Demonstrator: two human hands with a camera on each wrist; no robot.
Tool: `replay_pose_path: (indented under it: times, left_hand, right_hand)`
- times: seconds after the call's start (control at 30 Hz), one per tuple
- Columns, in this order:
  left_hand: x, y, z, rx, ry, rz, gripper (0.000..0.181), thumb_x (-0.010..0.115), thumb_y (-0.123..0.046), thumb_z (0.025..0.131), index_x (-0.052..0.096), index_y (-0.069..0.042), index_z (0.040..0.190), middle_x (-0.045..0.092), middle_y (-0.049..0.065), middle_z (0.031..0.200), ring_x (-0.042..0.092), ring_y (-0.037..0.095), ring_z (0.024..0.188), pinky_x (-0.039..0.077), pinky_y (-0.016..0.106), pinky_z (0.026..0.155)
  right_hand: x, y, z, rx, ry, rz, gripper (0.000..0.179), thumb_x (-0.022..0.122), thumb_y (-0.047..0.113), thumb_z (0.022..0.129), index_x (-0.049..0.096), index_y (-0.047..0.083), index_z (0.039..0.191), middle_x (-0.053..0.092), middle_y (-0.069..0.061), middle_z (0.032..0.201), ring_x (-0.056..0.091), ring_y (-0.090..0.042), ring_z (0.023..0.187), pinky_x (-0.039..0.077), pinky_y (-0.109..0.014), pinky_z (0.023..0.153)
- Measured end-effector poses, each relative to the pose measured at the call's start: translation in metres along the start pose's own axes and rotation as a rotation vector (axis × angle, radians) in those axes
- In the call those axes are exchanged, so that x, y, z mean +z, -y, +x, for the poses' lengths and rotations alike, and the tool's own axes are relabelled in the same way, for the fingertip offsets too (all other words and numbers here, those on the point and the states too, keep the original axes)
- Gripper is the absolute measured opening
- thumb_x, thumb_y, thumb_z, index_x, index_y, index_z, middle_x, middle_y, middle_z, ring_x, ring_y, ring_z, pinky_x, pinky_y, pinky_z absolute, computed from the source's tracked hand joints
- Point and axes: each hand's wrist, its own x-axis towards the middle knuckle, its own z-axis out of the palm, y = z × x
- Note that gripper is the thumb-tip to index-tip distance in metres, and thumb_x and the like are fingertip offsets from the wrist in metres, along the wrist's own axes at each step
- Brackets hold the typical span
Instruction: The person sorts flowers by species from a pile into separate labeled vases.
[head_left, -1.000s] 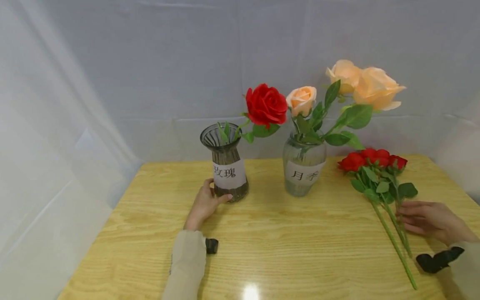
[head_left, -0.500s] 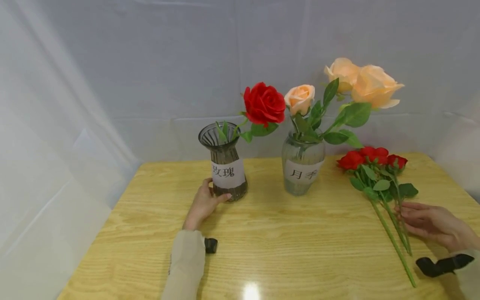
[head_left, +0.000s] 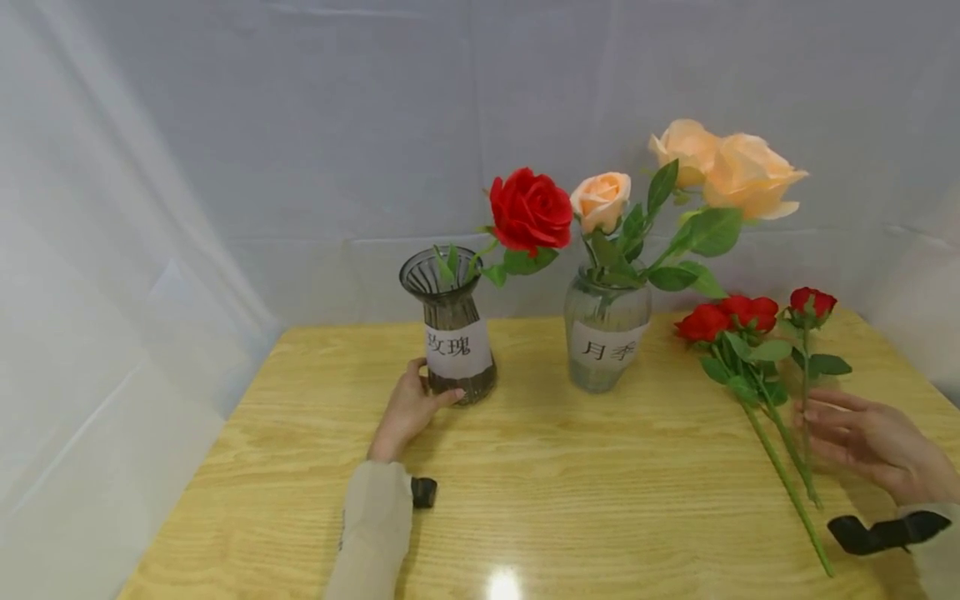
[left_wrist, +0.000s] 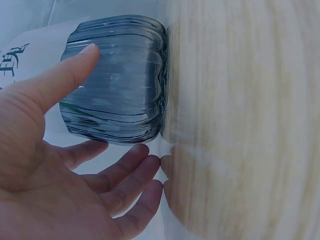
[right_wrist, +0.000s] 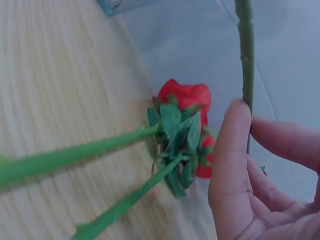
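Note:
My left hand (head_left: pixel 408 410) is around the base of a dark fluted glass vase (head_left: pixel 452 314) with a white label. In the left wrist view its thumb lies against the vase wall (left_wrist: pixel 125 75), with the fingers curving along the other side, close to the tabletop. One large red rose (head_left: pixel 529 210) leans out of this vase. At the right, my right hand (head_left: pixel 885 442) pinches the stem (right_wrist: pixel 246 50) of a single red rose (head_left: pixel 812 305), its bloom raised apart from the others. Two more red roses (head_left: pixel 752 312) lie beside it on the table.
A clear glass vase (head_left: pixel 606 379) with a white label stands right of the dark one, holding several peach roses (head_left: pixel 752 175) that lean right. Pale cloth (head_left: pixel 360 142) hangs behind the wooden table (head_left: pixel 570 500).
My right hand has drawn one red rose away from the bunch, its bloom moving right and up and its stem more upright. The left hand stays at the dark vase.

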Motion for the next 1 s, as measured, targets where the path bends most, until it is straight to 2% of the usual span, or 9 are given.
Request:
replay_pose_path:
  times: [0.03, 0.13, 0.27, 0.33, 0.43, 0.53, 0.67, 0.8, 1.0]
  left_hand:
    - [0.000, 0.000, 0.000, -0.002, 0.001, 0.000, 0.083, 0.078, -0.015, 0.090, 0.028, 0.012, 0.150, 0.054, 0.034, 0.130, 0.053, 0.042, 0.117, 0.044, 0.054, 0.099]
    - [0.000, 0.000, -0.001, -0.003, 0.003, 0.006, 0.083, 0.077, -0.016, 0.090, 0.028, 0.012, 0.150, 0.054, 0.034, 0.130, 0.053, 0.043, 0.118, 0.044, 0.055, 0.101]
    - [-0.001, -0.001, -0.001, -0.001, 0.004, 0.018, 0.082, 0.078, -0.016, 0.090, 0.029, 0.013, 0.149, 0.055, 0.035, 0.129, 0.054, 0.044, 0.117, 0.044, 0.056, 0.100]
    - [-0.001, -0.001, -0.001, -0.006, 0.005, 0.015, 0.083, 0.078, -0.017, 0.090, 0.029, 0.012, 0.149, 0.054, 0.034, 0.130, 0.053, 0.044, 0.118, 0.044, 0.055, 0.101]
    - [-0.001, -0.001, -0.002, 0.005, 0.002, 0.018, 0.082, 0.079, -0.018, 0.089, 0.031, 0.013, 0.148, 0.055, 0.034, 0.127, 0.054, 0.043, 0.115, 0.045, 0.055, 0.098]
    - [0.000, 0.001, -0.002, 0.028, -0.008, 0.029, 0.084, 0.080, -0.022, 0.088, 0.032, 0.014, 0.147, 0.057, 0.032, 0.123, 0.056, 0.041, 0.109, 0.047, 0.052, 0.094]
    - [0.000, 0.002, -0.001, 0.024, -0.010, 0.022, 0.084, 0.080, -0.022, 0.088, 0.032, 0.014, 0.147, 0.057, 0.032, 0.122, 0.056, 0.040, 0.109, 0.047, 0.052, 0.094]
    - [0.000, -0.001, -0.001, -0.009, -0.001, 0.004, 0.081, 0.078, -0.016, 0.090, 0.030, 0.012, 0.149, 0.056, 0.032, 0.125, 0.054, 0.041, 0.113, 0.045, 0.054, 0.097]
    - [0.001, -0.002, -0.002, -0.022, 0.005, 0.001, 0.082, 0.077, -0.016, 0.090, 0.029, 0.011, 0.151, 0.055, 0.032, 0.128, 0.053, 0.041, 0.116, 0.044, 0.054, 0.099]
  right_hand:
    - [0.002, 0.001, -0.001, -0.004, -0.012, -0.003, 0.031, 0.048, 0.004, 0.107, 0.066, 0.028, 0.098, 0.071, 0.005, 0.097, 0.070, -0.014, 0.088, 0.059, -0.030, 0.077]
    - [0.007, 0.004, -0.002, -0.001, -0.051, -0.030, 0.022, 0.051, 0.007, 0.107, 0.058, 0.026, 0.114, 0.069, 0.008, 0.095, 0.069, -0.012, 0.087, 0.059, -0.030, 0.077]
    - [0.012, 0.006, -0.004, -0.014, -0.076, -0.025, 0.030, 0.052, 0.007, 0.106, 0.043, 0.027, 0.126, 0.066, 0.012, 0.094, 0.068, -0.010, 0.087, 0.058, -0.029, 0.080]
    - [0.015, 0.007, -0.005, -0.028, -0.070, 0.013, 0.028, 0.052, 0.006, 0.106, 0.047, 0.028, 0.124, 0.066, 0.012, 0.095, 0.067, -0.010, 0.088, 0.058, -0.029, 0.080]
    - [0.020, 0.007, -0.008, -0.060, -0.055, 0.100, 0.024, 0.050, 0.004, 0.106, 0.061, 0.024, 0.111, 0.066, 0.008, 0.096, 0.066, -0.011, 0.088, 0.058, -0.029, 0.080]
    - [0.025, 0.006, -0.010, -0.088, -0.055, 0.182, 0.031, 0.047, 0.002, 0.106, 0.069, 0.022, 0.097, 0.067, 0.004, 0.096, 0.066, -0.014, 0.088, 0.058, -0.030, 0.079]
    - [0.034, 0.007, -0.013, -0.110, -0.083, 0.203, 0.020, 0.050, 0.005, 0.106, 0.060, 0.021, 0.112, 0.067, 0.004, 0.096, 0.068, -0.013, 0.089, 0.058, -0.030, 0.080]
    - [0.044, 0.007, -0.015, -0.146, -0.102, 0.196, 0.026, 0.052, 0.005, 0.105, 0.047, 0.023, 0.124, 0.067, 0.005, 0.097, 0.067, -0.012, 0.089, 0.058, -0.030, 0.079]
    - [0.055, 0.005, -0.016, -0.237, -0.121, 0.229, 0.021, 0.055, -0.001, 0.102, 0.060, 0.018, 0.111, 0.065, 0.003, 0.098, 0.067, -0.014, 0.088, 0.060, -0.034, 0.074]
